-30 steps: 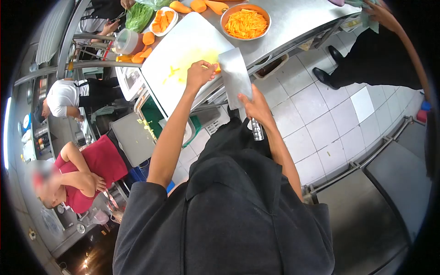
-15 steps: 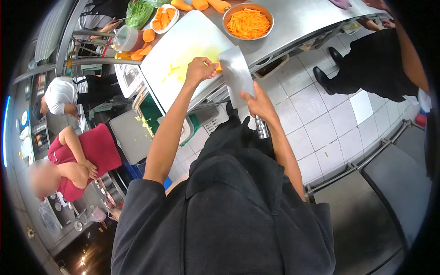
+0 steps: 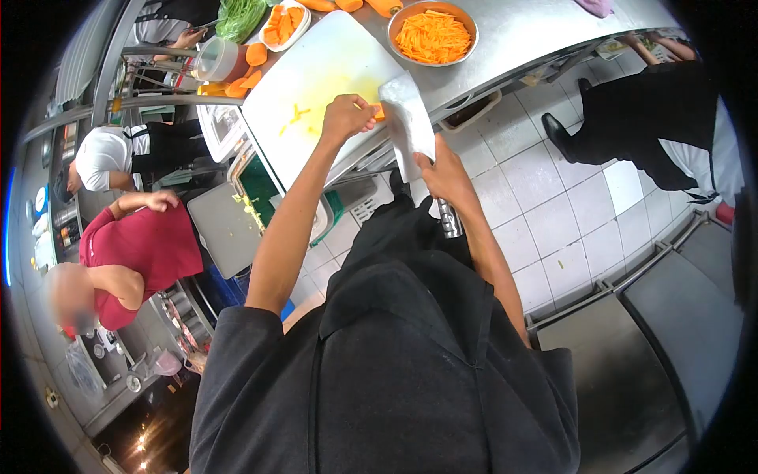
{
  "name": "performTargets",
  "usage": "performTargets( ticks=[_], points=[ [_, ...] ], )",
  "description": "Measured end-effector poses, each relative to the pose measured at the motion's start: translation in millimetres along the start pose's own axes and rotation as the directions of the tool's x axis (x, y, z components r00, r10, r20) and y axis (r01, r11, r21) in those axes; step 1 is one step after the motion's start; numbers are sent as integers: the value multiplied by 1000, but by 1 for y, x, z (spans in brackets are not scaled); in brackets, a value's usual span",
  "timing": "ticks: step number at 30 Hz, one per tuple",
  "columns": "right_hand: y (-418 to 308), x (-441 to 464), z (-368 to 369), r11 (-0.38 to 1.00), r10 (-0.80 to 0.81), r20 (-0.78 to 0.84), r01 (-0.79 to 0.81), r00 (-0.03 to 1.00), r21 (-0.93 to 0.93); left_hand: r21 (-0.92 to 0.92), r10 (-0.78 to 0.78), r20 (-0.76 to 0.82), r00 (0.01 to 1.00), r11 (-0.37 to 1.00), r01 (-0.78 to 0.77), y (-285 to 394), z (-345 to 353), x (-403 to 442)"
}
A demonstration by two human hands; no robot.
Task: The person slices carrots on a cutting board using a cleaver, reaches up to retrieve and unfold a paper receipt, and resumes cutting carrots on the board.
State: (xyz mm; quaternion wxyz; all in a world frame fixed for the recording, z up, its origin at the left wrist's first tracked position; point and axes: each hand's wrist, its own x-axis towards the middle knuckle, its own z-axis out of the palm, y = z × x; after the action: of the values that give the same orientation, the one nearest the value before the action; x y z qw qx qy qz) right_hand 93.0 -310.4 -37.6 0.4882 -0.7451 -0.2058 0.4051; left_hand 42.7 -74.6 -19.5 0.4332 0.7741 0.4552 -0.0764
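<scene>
My left hand is closed, fingertips bent, on a small orange carrot piece at the near right edge of the white cutting board. In my right hand is a broad cleaver, gripped near the top of its metal handle. Its blade stands right beside the carrot piece; whether they touch I cannot tell. Thin yellow scraps lie on the yellow-stained board left of my left hand. Shredded carrot fills a metal bowl to the right of the board.
Peeled carrots and a white dish of carrot chunks sit behind the board. Below its left side stands a green bin with scraps. A person in red is at left; another in black trousers stands at right.
My hands and the cleaver have barely moved. The person in red has turned and raised a forearm. At right, the co-worker in black trousers has shifted position.
</scene>
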Motion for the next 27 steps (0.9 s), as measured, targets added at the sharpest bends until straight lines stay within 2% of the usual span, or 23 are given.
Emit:
performTargets(
  ticks=[8, 10, 11, 13, 17, 19, 23, 25, 26, 27],
  points=[
    [15, 14, 16, 995, -91, -65, 88, 994, -45, 14, 18, -6, 1000, 1000, -18, 4, -1, -2],
    [23, 17, 23, 948, -314, -185, 297, 931, -110, 26, 11, -20, 1000, 1000, -11, 4, 1, -3],
    [28, 18, 23, 949, -312, -189, 296, 931, -109, 29, 14, -17, 1000, 999, -14, 5, 1, -4],
    [14, 13, 14, 995, -97, -60, 97, 993, -1, 25, 17, -8, 1000, 1000, -17, 5, 0, -1],
    [8, 11, 13, 994, -95, -66, 99, 993, 54, 5, 43, 11, 999, 999, -43, 0, -1, 3],
    [6, 13, 10, 999, -34, -14, 35, 999, 21, 21, 30, 11, 999, 999, -30, 1, -1, 7],
    [12, 7, 6, 998, -51, -2, 51, 999, 42, 62, 18, -2, 1000, 998, -18, 4, -1, 7],
    [34, 9, 13, 924, -325, -229, 360, 918, 131, 47, 22, 7, 1000, 999, -23, 6, -5, 13],
    [38, 7, 11, 925, -323, -220, 356, 920, 133, 32, 10, 34, 999, 999, -11, 2, -4, 11],
    [26, -1, 0, 925, -172, -112, 199, 979, 324, 44, 9, 50, 999, 999, -11, 1, -5, 12]
  ],
)
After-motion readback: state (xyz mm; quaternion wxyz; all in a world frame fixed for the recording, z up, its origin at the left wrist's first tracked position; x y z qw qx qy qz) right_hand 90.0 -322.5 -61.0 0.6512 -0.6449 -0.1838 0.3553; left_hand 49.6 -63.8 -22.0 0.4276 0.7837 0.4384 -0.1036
